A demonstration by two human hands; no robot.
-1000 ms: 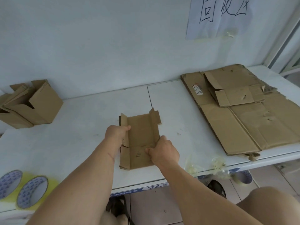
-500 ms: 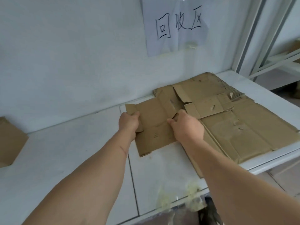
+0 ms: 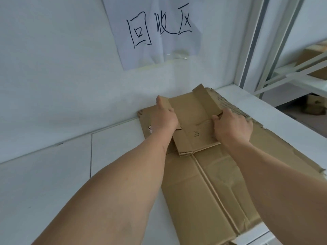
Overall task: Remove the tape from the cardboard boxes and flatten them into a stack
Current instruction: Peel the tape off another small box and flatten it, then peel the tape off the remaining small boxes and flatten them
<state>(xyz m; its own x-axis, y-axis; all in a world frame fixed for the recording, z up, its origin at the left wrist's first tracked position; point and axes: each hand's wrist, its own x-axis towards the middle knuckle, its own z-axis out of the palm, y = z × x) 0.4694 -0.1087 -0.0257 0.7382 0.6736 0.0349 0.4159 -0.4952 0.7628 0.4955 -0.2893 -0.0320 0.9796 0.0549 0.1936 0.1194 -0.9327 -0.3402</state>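
With both the left hand (image 3: 165,119) and right hand (image 3: 231,127) gripping the flattened box (image 3: 192,121) over the stack (image 3: 203,191) beneath them, stacking is underway; next, let go.

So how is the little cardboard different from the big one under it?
The small cardboard is much smaller than the big cardboard. The small one lies on top, held by the left hand and right hand; the big one lies untouched on the table. Both are brown and flattened.

White surface (image 3: 123,156) with panel seam, pale wall (image 3: 53,68) behind, paper sign (image 3: 155,30) with handwritten characters taped to wall, white metal frame (image 3: 256,41) at right, possibly shelving beyond, blurred.
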